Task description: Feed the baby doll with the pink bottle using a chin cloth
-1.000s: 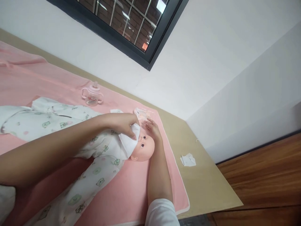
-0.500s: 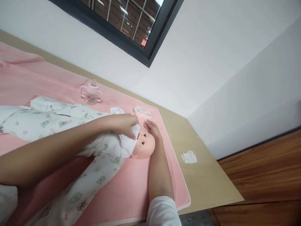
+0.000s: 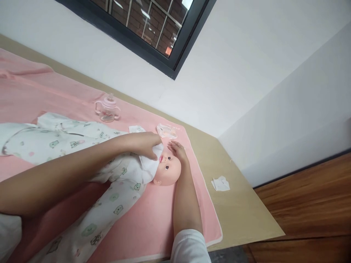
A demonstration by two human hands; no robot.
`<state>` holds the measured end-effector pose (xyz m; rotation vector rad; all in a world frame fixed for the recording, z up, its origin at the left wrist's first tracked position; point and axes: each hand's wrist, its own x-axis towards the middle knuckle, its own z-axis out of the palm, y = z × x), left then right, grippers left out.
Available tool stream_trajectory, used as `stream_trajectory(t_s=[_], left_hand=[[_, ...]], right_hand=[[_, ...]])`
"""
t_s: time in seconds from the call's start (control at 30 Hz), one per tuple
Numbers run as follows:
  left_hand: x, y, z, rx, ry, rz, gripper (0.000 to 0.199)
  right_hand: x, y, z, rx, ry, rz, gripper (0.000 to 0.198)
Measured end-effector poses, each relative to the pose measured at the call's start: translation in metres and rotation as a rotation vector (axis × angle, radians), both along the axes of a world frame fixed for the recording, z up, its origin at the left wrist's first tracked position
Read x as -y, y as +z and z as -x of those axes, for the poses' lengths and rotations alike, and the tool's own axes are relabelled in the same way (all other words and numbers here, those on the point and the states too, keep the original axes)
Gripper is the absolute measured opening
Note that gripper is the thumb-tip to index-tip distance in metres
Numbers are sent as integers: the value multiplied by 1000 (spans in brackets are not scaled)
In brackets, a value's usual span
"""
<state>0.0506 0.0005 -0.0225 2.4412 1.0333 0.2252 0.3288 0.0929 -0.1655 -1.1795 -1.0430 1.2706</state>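
A baby doll lies on its back, its head toward the right, dressed in a white suit with green animal prints. My left hand reaches across the chest and pinches a white cloth between thumb and fingers. This cloth lies about the neck, its upper edge raised at the chin beside the mouth. My right hand rests by the far side of the head with fingers extended, the wrist close against the crown. Whether its fingertips touch the doll I cannot tell.
A pink mat covers much of the tan table. Behind the doll stand a two-handled baby bottle and a clear plastic packet. A crumpled white tissue lies at right. White wall and window border the back.
Both hands keep nearly the same places. The cloth's edge sits slightly lower, so more of the doll's mouth shows. The view has shifted a little.
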Motion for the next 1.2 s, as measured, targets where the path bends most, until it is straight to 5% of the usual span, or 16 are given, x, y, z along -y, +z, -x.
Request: stream_trajectory(t_s=[0.7,1.2], left_hand=[[-6,-1,-3,6,47,-100,22],[-9,-8,-5,50,16,-139,9]], right_hand=[[7,8,6,63,-35,26,18],[7,5,5,70,-18,-3,21]])
